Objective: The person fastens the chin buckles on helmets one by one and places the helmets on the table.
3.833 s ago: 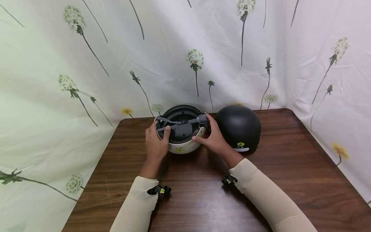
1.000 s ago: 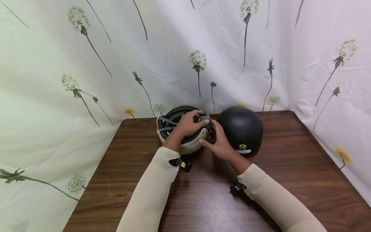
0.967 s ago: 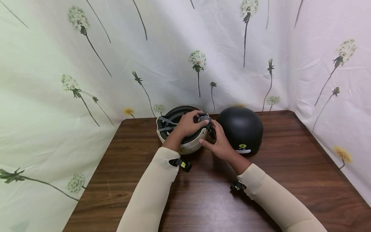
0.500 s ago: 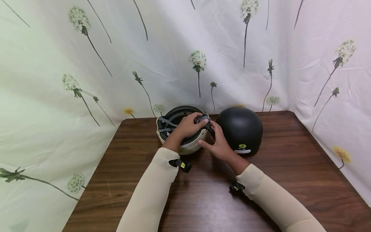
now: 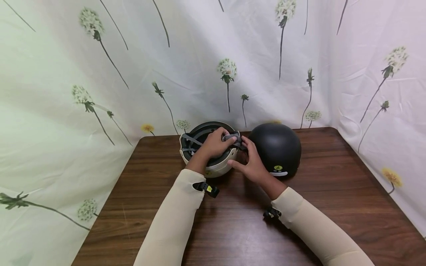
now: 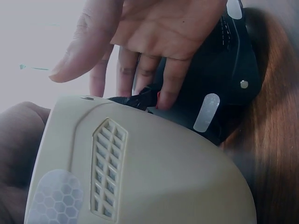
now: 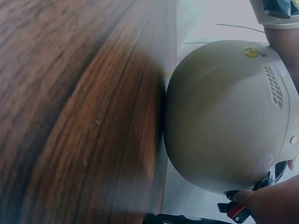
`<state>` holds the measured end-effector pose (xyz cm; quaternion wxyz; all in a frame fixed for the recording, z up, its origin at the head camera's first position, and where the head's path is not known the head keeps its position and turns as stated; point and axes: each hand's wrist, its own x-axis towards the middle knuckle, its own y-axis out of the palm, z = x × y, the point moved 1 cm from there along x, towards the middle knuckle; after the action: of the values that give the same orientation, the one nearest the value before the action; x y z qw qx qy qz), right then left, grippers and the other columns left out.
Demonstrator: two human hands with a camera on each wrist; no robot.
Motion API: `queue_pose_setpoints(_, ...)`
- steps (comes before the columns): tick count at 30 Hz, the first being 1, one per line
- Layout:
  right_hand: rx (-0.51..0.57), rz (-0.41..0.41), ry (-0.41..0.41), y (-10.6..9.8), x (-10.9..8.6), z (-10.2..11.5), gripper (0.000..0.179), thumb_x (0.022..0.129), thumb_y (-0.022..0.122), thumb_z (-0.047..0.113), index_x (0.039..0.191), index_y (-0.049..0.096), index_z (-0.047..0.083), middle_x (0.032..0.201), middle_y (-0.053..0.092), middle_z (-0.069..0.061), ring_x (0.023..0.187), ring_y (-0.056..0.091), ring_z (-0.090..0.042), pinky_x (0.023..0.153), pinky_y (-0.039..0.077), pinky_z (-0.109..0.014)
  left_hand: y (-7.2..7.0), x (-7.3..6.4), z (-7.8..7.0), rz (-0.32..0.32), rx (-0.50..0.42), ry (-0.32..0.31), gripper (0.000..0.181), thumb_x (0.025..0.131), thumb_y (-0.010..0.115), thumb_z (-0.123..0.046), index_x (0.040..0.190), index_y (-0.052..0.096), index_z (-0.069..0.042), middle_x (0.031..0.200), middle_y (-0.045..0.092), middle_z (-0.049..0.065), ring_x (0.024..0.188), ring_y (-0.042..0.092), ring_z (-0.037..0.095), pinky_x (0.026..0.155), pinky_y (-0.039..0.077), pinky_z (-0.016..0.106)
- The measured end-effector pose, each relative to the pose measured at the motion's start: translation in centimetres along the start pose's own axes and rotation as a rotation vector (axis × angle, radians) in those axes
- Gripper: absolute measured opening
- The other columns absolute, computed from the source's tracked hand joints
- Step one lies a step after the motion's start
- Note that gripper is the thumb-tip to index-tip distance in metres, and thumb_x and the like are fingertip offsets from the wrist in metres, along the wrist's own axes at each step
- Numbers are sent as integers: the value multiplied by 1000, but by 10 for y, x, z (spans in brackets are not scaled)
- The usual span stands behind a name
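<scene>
In the head view, a cream helmet [image 5: 217, 170] lies upside down on the table, its black padded inside facing up. My left hand [image 5: 214, 144] reaches across its opening and pinches a grey chin-strap piece [image 5: 234, 139] at the right rim, between thumb and fingers. My right hand [image 5: 253, 162] is at the helmet's right side. Its thumb stands apart from the fairly straight fingers, whose tips touch the strap. Beside those fingers, a black buckle [image 7: 237, 211] with a red part shows in the right wrist view. The left fingertips are partly hidden.
A black helmet [image 5: 276, 149] with a yellow "A" sticker sits dome up, right beside the cream one. Both stand near the back edge of the brown wooden table [image 5: 233, 229]. A flower-printed cloth [image 5: 199, 66] hangs behind.
My left hand has left the cream helmet's left rim and crossed to the strap at the right. Over the last second the strap piece has shifted slightly; my right hand stays nearly still.
</scene>
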<state>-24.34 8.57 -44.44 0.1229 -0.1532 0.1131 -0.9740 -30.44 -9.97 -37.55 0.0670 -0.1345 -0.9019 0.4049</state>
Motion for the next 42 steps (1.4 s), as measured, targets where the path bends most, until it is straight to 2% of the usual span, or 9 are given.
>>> queue_pose_setpoints(5, -18, -22, -17, -1, 0, 2, 94, 101, 78, 15, 173, 19, 6, 180, 13, -19, 166, 25, -40, 131, 32, -64, -1, 0, -1, -25, 19, 2, 38, 110, 66, -36, 131, 65, -4, 127, 70, 16, 110, 64, 31, 100, 53, 47)
queue_pose_setpoints(10, -39, -96, -33, -1, 1, 1, 77, 98, 81, 8, 163, 41, -4, 173, 29, -22, 161, 38, -42, 127, 39, -61, 0, 1, -2, -43, 20, 29, 35, 109, 68, -27, 135, 70, -4, 129, 73, 16, 119, 69, 31, 107, 55, 48)
queue_pose_setpoints(14, 14, -159, -61, -1, 2, -1, 50, 97, 69, -10, 145, 57, -14, 165, 40, -25, 152, 50, -44, 123, 43, -57, 2, 3, -1, -24, 5, 45, 36, 109, 67, -21, 142, 67, -5, 138, 73, 15, 129, 69, 31, 113, 53, 48)
queue_pose_setpoints(17, 17, -199, -78, -1, 4, -2, 40, 97, 58, -17, 137, 61, -16, 159, 46, -26, 146, 56, -44, 121, 46, -52, 2, 3, -1, -2, -8, 60, 37, 110, 65, -17, 145, 65, -7, 142, 71, 16, 134, 68, 32, 116, 52, 48)
queue_pose_setpoints(20, -11, -228, -86, -2, 4, -1, 37, 99, 56, -18, 135, 64, -14, 156, 50, -26, 143, 59, -42, 119, 49, -48, 3, 3, -2, 12, -10, 75, 36, 110, 63, -15, 145, 65, -8, 141, 71, 17, 134, 67, 33, 116, 51, 50)
queue_pose_setpoints(25, -3, -256, -110, -2, 6, 0, 44, 96, 66, -18, 140, 61, -13, 153, 51, -27, 142, 59, -44, 116, 52, -49, 2, 3, -2, 16, -24, 93, 35, 111, 60, -11, 145, 64, -7, 141, 70, 19, 135, 65, 35, 118, 49, 52)
queue_pose_setpoints(32, 19, -314, -115, -5, 8, 5, 45, 93, 73, -17, 137, 64, -14, 148, 51, -25, 135, 64, -42, 110, 57, -44, 3, 2, -1, 26, -107, 29, 32, 114, 53, -16, 146, 58, -11, 147, 62, 17, 131, 60, 33, 116, 46, 51)
queue_pose_setpoints(37, -89, -392, -95, -8, 8, 6, 33, 95, 75, -11, 129, 74, -9, 141, 56, -20, 133, 63, -31, 104, 60, -37, 3, 1, 0, 16, -110, 36, 37, 110, 65, -28, 142, 56, -11, 149, 61, 17, 132, 61, 33, 116, 48, 52)
queue_pose_setpoints(42, -117, -403, -128, -9, 8, 6, 23, 96, 78, -6, 120, 80, -7, 138, 58, -20, 129, 64, -33, 97, 59, -23, 2, 1, 2, 10, -92, 69, 39, 106, 72, -29, 138, 61, -9, 145, 65, 18, 130, 64, 35, 113, 51, 51)
